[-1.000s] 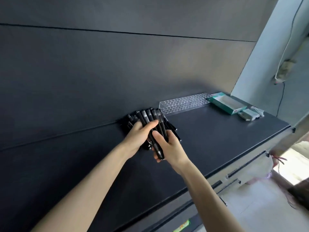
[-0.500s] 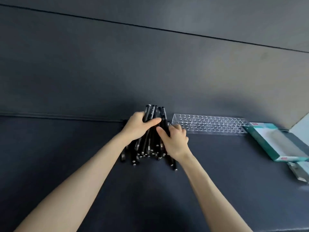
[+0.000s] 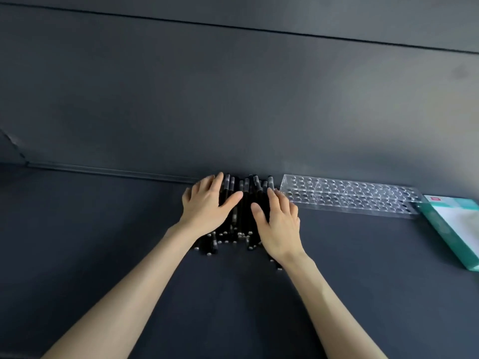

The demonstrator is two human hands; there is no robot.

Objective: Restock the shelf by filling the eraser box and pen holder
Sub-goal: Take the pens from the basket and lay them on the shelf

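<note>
A pile of black pens (image 3: 245,203) lies on the dark shelf against the back wall, their ends pointing toward me. My left hand (image 3: 207,203) rests flat on the left half of the pile with fingers spread. My right hand (image 3: 278,221) lies flat on the right half, fingers straight. Neither hand grips a pen. To the right of the pile stands the clear acrylic pen holder (image 3: 350,195), its rows of holes showing no pens. The teal and white eraser box (image 3: 456,224) lies at the far right, partly cut off by the frame edge.
The dark shelf surface (image 3: 129,229) stretches left and toward me. A dark back wall (image 3: 233,99) rises right behind the pens and the holder.
Both hands have let go of the gathered pens and flattened on top of the pile, which has spread out on the shelf. The view has swung left and closer.
</note>
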